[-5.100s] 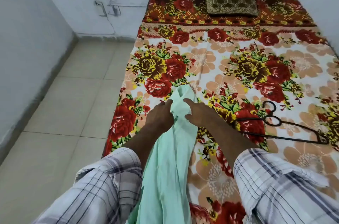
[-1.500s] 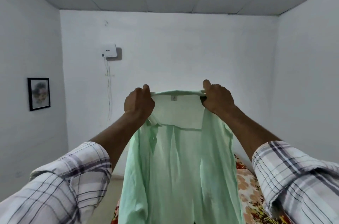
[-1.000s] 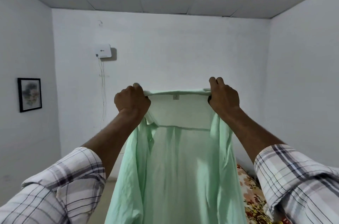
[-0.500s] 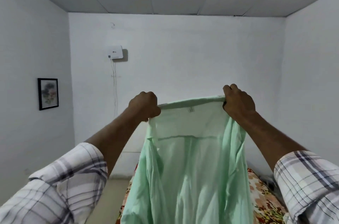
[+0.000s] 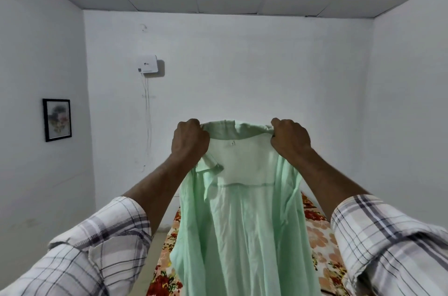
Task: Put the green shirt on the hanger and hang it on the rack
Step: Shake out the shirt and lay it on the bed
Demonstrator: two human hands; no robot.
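Both hands hold the green shirt up by its collar, opened out for the hanger.

The left hand [image 5: 190, 141] and right hand [image 5: 289, 139] are each fisted on a collar end of the green shirt [image 5: 242, 223], which hangs in front of the chest above the bed [image 5: 320, 232]; best to keep the collar taut and level, shoulders even, so a hanger can slide in; neither hanger nor rack is in view.

A: How many things are there?
B: Two bare hands, left [image 5: 190, 139] and right [image 5: 289, 136]; one pale green cotton shirt [image 5: 244, 218]; one black-framed picture [image 5: 57, 119]; one white wall box [image 5: 147, 63]; one floral-covered bed [image 5: 320, 230].
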